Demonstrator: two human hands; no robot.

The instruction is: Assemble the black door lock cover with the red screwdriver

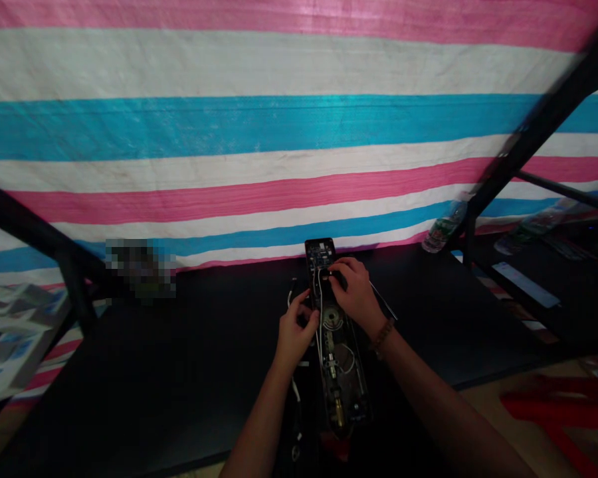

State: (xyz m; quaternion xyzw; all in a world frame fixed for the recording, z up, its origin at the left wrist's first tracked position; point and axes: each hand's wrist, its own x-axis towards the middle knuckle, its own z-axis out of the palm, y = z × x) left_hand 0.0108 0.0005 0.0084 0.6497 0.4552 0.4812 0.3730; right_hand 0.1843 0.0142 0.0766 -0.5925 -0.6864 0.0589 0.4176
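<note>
- Closest to us, low on the right, we see a blurred red object (558, 405) beyond the edge of the black table (179, 372).
- In front of us, at the middle of the table, lies the long open case (347, 388), its near end towards us and its far end by the striped sheet (299, 126).
- Inside its near half we make out a brass-coloured cylinder (339, 413), and further up a round part (333, 317).
- Just left of the case, a loose cable (296, 392) runs along the table.
- Our left hand (296, 332) is at the case's left edge, fingers bent; we cannot tell whether they clamp on it.
- Our right hand (353, 289), a bracelet (383, 335) at its wrist, reaches over the upper case, fingertips near the white wires (321, 332); whether they pinch one, we cannot tell.
- Beyond our fingers, the circuit board (321, 252) fills the far end.
- Further back, on the right, a plastic bottle (443, 229) leans beside the black frame (533, 126).
- The striped sheet hangs behind everything.
</note>
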